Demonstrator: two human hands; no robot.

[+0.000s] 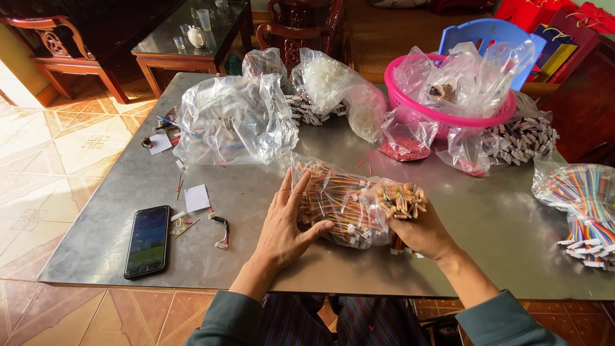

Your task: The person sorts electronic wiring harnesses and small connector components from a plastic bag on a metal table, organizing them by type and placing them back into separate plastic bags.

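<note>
My left hand (284,225) lies flat with fingers spread on a clear plastic bag of orange and yellow wire harnesses (334,200) that rests on the grey metal table (243,186). My right hand (419,232) is closed around an upright bundle of wire connectors (401,200), their beige plug ends pointing up just beside the bag's right end.
A black phone (147,241) and a short cable piece (221,232) lie at the left. Further back sit a large clear bag (234,122), white connector bags (333,90) and a pink basket (448,96). Rainbow ribbon cables (583,205) lie at the right edge.
</note>
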